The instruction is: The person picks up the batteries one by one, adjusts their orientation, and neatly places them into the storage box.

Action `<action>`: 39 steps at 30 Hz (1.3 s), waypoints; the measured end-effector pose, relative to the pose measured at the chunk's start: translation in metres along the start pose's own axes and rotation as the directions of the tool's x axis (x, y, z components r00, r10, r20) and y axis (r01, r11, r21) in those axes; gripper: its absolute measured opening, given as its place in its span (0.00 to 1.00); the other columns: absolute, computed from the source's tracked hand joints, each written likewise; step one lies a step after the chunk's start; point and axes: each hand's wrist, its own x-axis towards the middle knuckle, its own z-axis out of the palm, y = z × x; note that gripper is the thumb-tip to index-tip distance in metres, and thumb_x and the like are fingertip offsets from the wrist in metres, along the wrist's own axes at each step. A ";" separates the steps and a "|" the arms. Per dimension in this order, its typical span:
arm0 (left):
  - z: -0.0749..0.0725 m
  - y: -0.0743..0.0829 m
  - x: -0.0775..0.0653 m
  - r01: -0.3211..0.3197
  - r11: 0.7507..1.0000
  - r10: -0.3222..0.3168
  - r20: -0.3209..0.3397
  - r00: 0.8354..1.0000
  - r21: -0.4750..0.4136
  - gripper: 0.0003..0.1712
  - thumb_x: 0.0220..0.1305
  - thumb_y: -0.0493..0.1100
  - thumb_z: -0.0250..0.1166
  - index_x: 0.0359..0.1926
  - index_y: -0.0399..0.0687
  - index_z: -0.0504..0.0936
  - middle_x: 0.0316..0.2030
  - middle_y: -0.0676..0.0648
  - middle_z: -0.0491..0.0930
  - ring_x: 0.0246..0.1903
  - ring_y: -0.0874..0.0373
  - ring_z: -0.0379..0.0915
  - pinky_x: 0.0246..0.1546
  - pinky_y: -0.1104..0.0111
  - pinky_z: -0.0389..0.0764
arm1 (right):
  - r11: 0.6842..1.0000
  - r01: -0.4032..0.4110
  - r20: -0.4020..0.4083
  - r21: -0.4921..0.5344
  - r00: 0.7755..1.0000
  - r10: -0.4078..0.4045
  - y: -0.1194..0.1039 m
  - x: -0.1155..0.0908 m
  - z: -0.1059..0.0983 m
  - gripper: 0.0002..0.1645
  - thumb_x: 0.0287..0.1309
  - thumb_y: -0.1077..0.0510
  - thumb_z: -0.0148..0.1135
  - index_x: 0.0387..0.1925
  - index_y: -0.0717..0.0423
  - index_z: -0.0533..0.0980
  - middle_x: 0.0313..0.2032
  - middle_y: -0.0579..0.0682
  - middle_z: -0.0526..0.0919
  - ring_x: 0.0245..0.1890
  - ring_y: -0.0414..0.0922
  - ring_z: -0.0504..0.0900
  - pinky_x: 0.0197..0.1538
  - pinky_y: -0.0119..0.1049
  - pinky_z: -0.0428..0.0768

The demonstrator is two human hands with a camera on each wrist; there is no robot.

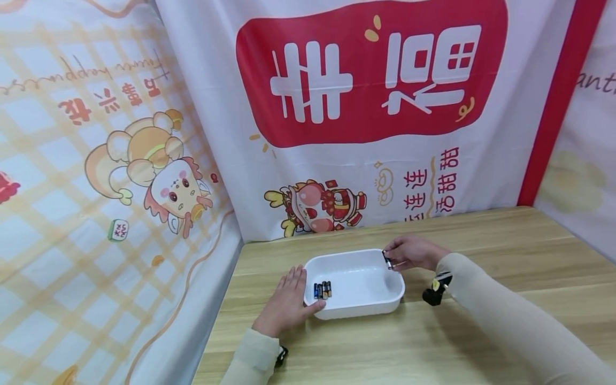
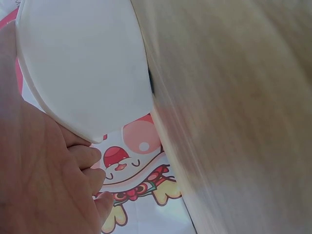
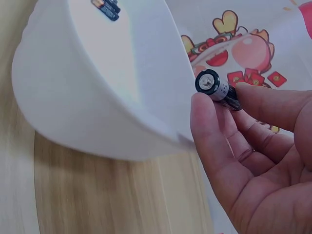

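Your left hand [image 1: 289, 297] is bracing the left end of the white tray [image 1: 358, 310]: its fingers are lying fairly straight along the outside, with the thumb spread away over the near corner, so you are pressing rather than clasping. A light, even press there is likely steadying the tray best; pushing hard could be sliding it sideways.

Just inside that end, four batteries [image 1: 323, 290] are lying side by side, and a jolt could be setting them rolling.

At the right end, by the far corner, your right hand [image 1: 416, 252] is pinching a dark battery [image 3: 217, 87] between its fingertips, close to the rim; whether it is touching, you cannot tell. A firm hold around its round body should be serving you better than squeezing near one end, where it could be twisting free.
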 end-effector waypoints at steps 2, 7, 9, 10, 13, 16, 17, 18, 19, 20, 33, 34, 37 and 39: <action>0.000 0.000 0.000 0.004 1.000 -0.004 0.007 1.000 -0.002 0.61 0.60 0.80 0.42 0.77 0.41 0.40 0.76 0.44 0.34 0.74 0.46 0.31 0.71 0.53 0.40 | 1.000 -0.008 -0.010 -0.006 1.000 0.008 0.000 0.003 0.004 0.19 0.64 0.66 0.59 0.53 0.74 0.71 0.40 0.61 0.82 0.37 0.48 0.83 0.45 0.46 0.83; -0.002 0.002 0.000 0.011 1.000 -0.011 0.017 1.000 -0.009 0.61 0.60 0.80 0.42 0.77 0.41 0.40 0.76 0.45 0.34 0.74 0.47 0.30 0.71 0.53 0.40 | 1.000 -0.020 -0.023 -0.002 1.000 0.020 -0.002 0.008 0.014 0.17 0.63 0.67 0.60 0.51 0.72 0.73 0.42 0.64 0.81 0.39 0.51 0.83 0.45 0.46 0.83; -0.003 0.003 -0.001 0.010 1.000 -0.010 0.017 1.000 -0.010 0.61 0.60 0.80 0.43 0.77 0.41 0.41 0.76 0.45 0.34 0.74 0.47 0.30 0.71 0.53 0.41 | 1.000 -0.021 -0.017 0.008 1.000 0.022 -0.003 0.009 0.018 0.16 0.62 0.67 0.60 0.50 0.71 0.73 0.43 0.65 0.81 0.40 0.52 0.83 0.45 0.46 0.83; -0.003 0.003 -0.001 0.007 1.000 -0.007 0.016 1.000 -0.012 0.61 0.60 0.80 0.43 0.77 0.41 0.41 0.76 0.44 0.35 0.74 0.46 0.31 0.71 0.52 0.41 | 1.000 -0.019 -0.010 0.013 1.000 0.019 -0.003 0.010 0.020 0.16 0.62 0.67 0.60 0.50 0.71 0.73 0.43 0.64 0.81 0.40 0.52 0.83 0.46 0.46 0.83; -0.004 0.003 -0.001 0.009 1.000 -0.009 0.021 1.000 -0.011 0.61 0.60 0.80 0.43 0.77 0.41 0.41 0.76 0.44 0.35 0.74 0.46 0.31 0.71 0.51 0.41 | 1.000 -0.010 0.009 0.013 1.000 0.010 -0.003 0.013 0.024 0.17 0.62 0.67 0.60 0.51 0.73 0.72 0.42 0.63 0.81 0.40 0.51 0.83 0.45 0.46 0.83; -0.005 0.002 -0.001 0.010 1.000 -0.009 0.021 1.000 -0.010 0.61 0.60 0.80 0.43 0.77 0.40 0.41 0.76 0.44 0.35 0.74 0.45 0.31 0.71 0.51 0.41 | 1.000 -0.007 0.015 0.020 1.000 0.007 -0.002 0.017 0.028 0.18 0.62 0.68 0.60 0.52 0.74 0.72 0.42 0.64 0.81 0.39 0.51 0.83 0.46 0.46 0.83; -0.005 0.003 -0.001 0.013 1.000 -0.013 0.022 1.000 -0.009 0.61 0.60 0.80 0.43 0.77 0.40 0.41 0.76 0.44 0.35 0.74 0.46 0.31 0.71 0.52 0.41 | 1.000 -0.006 0.017 0.024 1.000 0.006 -0.002 0.018 0.030 0.18 0.62 0.68 0.59 0.52 0.74 0.71 0.42 0.64 0.81 0.39 0.51 0.83 0.45 0.47 0.83; -0.006 0.003 -0.002 0.014 1.000 -0.014 0.022 1.000 -0.011 0.61 0.60 0.80 0.43 0.77 0.40 0.41 0.76 0.44 0.35 0.74 0.46 0.31 0.71 0.52 0.41 | 1.000 -0.006 0.019 0.026 1.000 0.006 -0.002 0.019 0.031 0.19 0.62 0.68 0.59 0.52 0.75 0.71 0.42 0.64 0.81 0.39 0.51 0.83 0.45 0.47 0.83; -0.006 0.003 -0.002 0.014 1.000 -0.014 0.020 1.000 -0.013 0.61 0.60 0.80 0.43 0.77 0.40 0.41 0.76 0.44 0.35 0.74 0.46 0.31 0.71 0.52 0.41 | 1.000 -0.006 0.023 0.027 1.000 0.005 -0.001 0.020 0.033 0.19 0.62 0.68 0.59 0.53 0.75 0.71 0.42 0.64 0.81 0.39 0.51 0.83 0.45 0.47 0.83; -0.007 0.003 -0.003 0.015 1.000 -0.015 0.018 1.000 -0.015 0.61 0.60 0.80 0.44 0.77 0.40 0.42 0.76 0.44 0.35 0.74 0.46 0.31 0.71 0.52 0.41 | 0.999 -0.009 0.026 0.033 1.000 0.008 -0.001 0.021 0.035 0.19 0.62 0.68 0.59 0.53 0.76 0.71 0.41 0.64 0.81 0.38 0.51 0.83 0.45 0.47 0.83; -0.002 0.001 -0.002 0.010 1.000 -0.010 0.010 1.000 -0.021 0.61 0.60 0.80 0.43 0.77 0.41 0.41 0.76 0.44 0.35 0.74 0.46 0.30 0.71 0.50 0.41 | 1.000 -0.018 0.042 0.022 0.999 0.017 0.003 0.031 0.057 0.15 0.62 0.70 0.58 0.49 0.75 0.73 0.37 0.60 0.82 0.36 0.50 0.83 0.42 0.46 0.84; -0.002 0.001 -0.002 0.014 1.000 -0.013 0.013 1.000 -0.023 0.61 0.60 0.80 0.43 0.77 0.41 0.41 0.76 0.44 0.35 0.74 0.46 0.30 0.71 0.51 0.41 | 0.999 -0.021 0.040 0.027 0.999 0.020 0.003 0.033 0.058 0.15 0.62 0.70 0.58 0.49 0.75 0.73 0.36 0.60 0.82 0.36 0.50 0.83 0.42 0.46 0.84; -0.001 0.001 -0.002 0.020 0.999 -0.020 0.017 1.000 -0.027 0.61 0.60 0.80 0.43 0.77 0.41 0.41 0.76 0.45 0.35 0.74 0.47 0.29 0.71 0.51 0.41 | 1.000 -0.022 0.037 0.019 0.999 0.021 0.004 0.035 0.062 0.14 0.62 0.70 0.58 0.49 0.75 0.73 0.36 0.60 0.82 0.36 0.50 0.83 0.41 0.46 0.84; -0.001 0.001 -0.001 0.022 0.999 -0.022 0.017 1.000 -0.029 0.61 0.60 0.80 0.43 0.77 0.42 0.41 0.76 0.44 0.35 0.74 0.47 0.29 0.71 0.51 0.41 | 1.000 -0.030 0.029 0.009 0.999 0.030 0.004 0.037 0.065 0.15 0.62 0.70 0.58 0.49 0.74 0.74 0.36 0.60 0.82 0.36 0.51 0.83 0.41 0.46 0.85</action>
